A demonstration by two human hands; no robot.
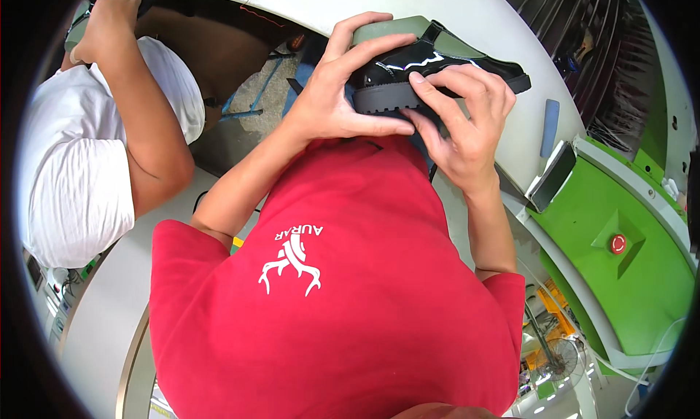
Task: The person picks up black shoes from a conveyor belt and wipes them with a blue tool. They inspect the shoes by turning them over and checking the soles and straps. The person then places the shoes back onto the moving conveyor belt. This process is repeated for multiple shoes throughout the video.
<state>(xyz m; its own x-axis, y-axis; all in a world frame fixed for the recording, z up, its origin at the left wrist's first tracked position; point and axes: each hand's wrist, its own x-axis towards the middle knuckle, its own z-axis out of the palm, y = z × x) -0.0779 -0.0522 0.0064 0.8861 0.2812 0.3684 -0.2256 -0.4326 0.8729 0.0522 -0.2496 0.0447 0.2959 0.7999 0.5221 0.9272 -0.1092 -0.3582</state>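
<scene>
Shoe (430,61) first: a glossy black ankle boot with a thick ridged sole and a grey-green last showing at its top, held up in the air in front of my red shirt (335,288), above the edge of a curved white table (503,25). Its long axis runs left to right across my view, with the flat end of the sole pointing right and a little away from me.

My left hand (343,83) is wrapped over the left end, fingers across the grey-green top and thumb under the ridged sole, closed firmly on it. My right hand (467,120) sits just below and toward the middle, fingertips pressed onto the shiny upper and the sole edge, also gripping. Both hands touch the boot; the left carries more of it, I judge.

A small blue-grey block (550,127) lies on the white table to the right, well clear of my hands. Beyond it stands a bright green machine housing (642,288) with 1 red button (617,243) and a dark tilted screen (552,177). On my left, another person in a white shirt (65,171) reaches an arm up toward a dark item I cannot make out.
</scene>
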